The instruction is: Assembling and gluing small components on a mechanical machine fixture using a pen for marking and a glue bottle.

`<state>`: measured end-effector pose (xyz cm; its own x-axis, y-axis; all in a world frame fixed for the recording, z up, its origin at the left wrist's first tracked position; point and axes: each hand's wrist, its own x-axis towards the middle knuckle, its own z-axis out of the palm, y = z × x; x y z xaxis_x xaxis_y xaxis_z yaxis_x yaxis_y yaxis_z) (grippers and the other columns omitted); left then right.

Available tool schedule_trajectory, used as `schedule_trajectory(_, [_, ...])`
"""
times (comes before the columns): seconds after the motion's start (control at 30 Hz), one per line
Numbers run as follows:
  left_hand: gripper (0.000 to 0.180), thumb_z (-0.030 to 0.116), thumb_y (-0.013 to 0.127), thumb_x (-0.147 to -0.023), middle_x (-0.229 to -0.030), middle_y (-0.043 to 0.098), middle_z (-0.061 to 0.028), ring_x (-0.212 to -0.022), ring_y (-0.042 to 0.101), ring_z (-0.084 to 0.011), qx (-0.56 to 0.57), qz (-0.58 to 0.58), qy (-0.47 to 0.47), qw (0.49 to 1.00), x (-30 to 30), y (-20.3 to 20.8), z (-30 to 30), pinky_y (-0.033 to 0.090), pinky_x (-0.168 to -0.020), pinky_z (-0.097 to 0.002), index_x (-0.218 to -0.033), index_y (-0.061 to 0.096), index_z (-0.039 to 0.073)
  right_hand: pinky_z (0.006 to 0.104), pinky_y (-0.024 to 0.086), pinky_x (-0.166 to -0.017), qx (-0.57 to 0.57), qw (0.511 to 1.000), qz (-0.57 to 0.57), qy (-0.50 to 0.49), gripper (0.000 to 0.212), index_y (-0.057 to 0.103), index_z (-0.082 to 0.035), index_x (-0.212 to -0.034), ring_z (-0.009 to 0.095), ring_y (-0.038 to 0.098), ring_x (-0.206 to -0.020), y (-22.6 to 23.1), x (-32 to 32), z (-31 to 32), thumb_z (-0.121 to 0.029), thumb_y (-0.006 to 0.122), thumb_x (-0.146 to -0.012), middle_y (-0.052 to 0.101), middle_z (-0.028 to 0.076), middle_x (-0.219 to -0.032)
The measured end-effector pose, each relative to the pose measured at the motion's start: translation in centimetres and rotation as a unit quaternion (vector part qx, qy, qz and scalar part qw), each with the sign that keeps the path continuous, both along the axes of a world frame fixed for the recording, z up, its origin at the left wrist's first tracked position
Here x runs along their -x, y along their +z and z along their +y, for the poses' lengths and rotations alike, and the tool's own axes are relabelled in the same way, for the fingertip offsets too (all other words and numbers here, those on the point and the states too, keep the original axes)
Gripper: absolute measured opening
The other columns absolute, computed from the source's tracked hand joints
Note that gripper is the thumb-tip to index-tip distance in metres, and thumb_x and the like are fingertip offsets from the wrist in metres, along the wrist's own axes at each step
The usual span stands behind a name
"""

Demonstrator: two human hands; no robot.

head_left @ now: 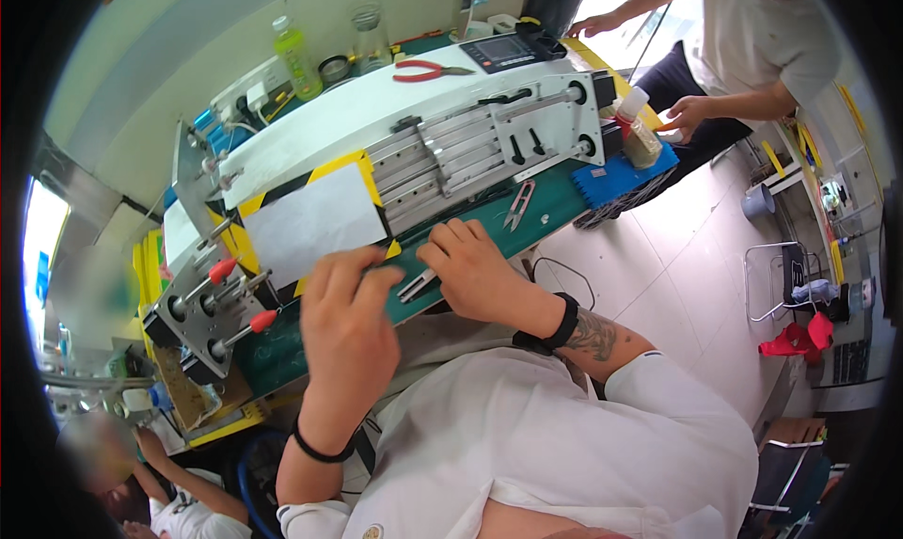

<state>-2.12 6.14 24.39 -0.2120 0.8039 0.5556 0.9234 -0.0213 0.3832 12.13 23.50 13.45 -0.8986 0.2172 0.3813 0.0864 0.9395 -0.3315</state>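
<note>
My left hand (pixel 348 327) is raised at the near corner of a white sheet (pixel 315 219) bordered with yellow and black tape (pixel 373 183). Its fingers are bent and blurred, so whether they pinch anything is unclear. My right hand (pixel 475 271) is closed, fingers curled down at the green table mat (pixel 555 210). What its fingers hold, if anything, is hidden. A slim silver tool (pixel 414 287) pokes out beside its palm, between both hands. The sheet lies on a metal rail frame (pixel 433 163) with red-tipped levers (pixel 222 271) at its left end. Small metal snips (pixel 518 206) lie beyond my right hand.
Red-handled pliers (pixel 428 71) and a black control panel (pixel 503 52) sit behind the frame. At the back stand a green bottle (pixel 297 59) and a clear jar (pixel 370 33). A white-capped bottle (pixel 640 130) stands on a blue pad (pixel 625 177). One person stands right; another is lower left.
</note>
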Motion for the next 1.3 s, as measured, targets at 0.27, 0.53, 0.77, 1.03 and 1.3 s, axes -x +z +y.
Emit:
schedule_trajectory(0.27, [0.029, 0.000, 0.073, -0.099, -0.109, 0.078, -0.0175, -0.096, 0.075, -0.0358, 0.059, -0.109, -0.099, 0.987, -0.9, -1.9, 12.8, 0.060, -0.087, -0.0429, -0.127, 0.077, 0.002, 0.0530, 0.042, -0.111, -0.036, 0.990, 0.119, -0.059, 0.056, 0.068, -0.004, -0.135, 0.037, 0.057, -0.125, -3.6, -1.8, 2.5, -0.006, 0.073, -0.079, 0.061, 0.015, -0.126])
schedule_trajectory(0.53, [0.007, 0.007, 0.078, -0.094, -0.092, 0.078, -0.0165, -0.086, 0.076, -0.0378, 0.122, -0.032, -0.090, 0.988, -2.1, -0.7, 18.4, 0.059, -0.078, -0.0475, -0.098, 0.077, 0.002, 0.0531, 0.042, -0.112, -0.009, 0.989, 0.133, -0.056, 0.053, 0.069, -0.003, -0.133, 0.036, 0.057, -0.123, -4.3, -2.0, 2.7, -0.010, 0.071, -0.081, 0.061, 0.015, -0.123])
schedule_trajectory(0.77, [0.008, 0.015, 0.078, -0.095, -0.093, 0.077, -0.0105, -0.090, 0.076, -0.0370, 0.103, 0.145, -0.081, 0.981, -3.9, -0.8, 22.9, 0.061, -0.080, -0.0500, -0.093, 0.080, 0.007, 0.0515, 0.041, -0.115, -0.029, 0.985, 0.151, -0.073, 0.052, 0.070, -0.001, -0.134, 0.035, 0.057, -0.127, -4.3, -2.0, 3.0, -0.009, 0.068, -0.083, 0.064, 0.015, -0.127])
schedule_trajectory(1.03, [0.008, 0.005, 0.078, -0.085, -0.093, 0.076, -0.0116, -0.091, 0.079, -0.0363, 0.115, 0.182, -0.093, 0.972, -4.5, -0.5, 24.3, 0.064, -0.077, -0.0482, -0.092, 0.080, 0.006, 0.0511, 0.040, -0.115, -0.013, 0.986, 0.156, -0.063, 0.057, 0.069, 0.000, -0.138, 0.034, 0.057, -0.127, -4.3, -1.7, 2.9, -0.008, 0.070, -0.082, 0.064, 0.015, -0.128])
schedule_trajectory(1.3, [0.008, 0.011, 0.080, -0.092, -0.092, 0.073, -0.0104, -0.083, 0.076, -0.0353, 0.048, 0.000, -0.051, 0.998, -4.0, -2.5, 19.8, 0.060, -0.072, -0.0458, -0.098, 0.077, 0.007, 0.0544, 0.042, -0.112, -0.003, 0.986, 0.153, -0.062, 0.044, 0.069, -0.002, -0.123, 0.038, 0.058, -0.124, -4.7, -2.1, 3.2, -0.008, 0.071, -0.080, 0.063, 0.017, -0.124])
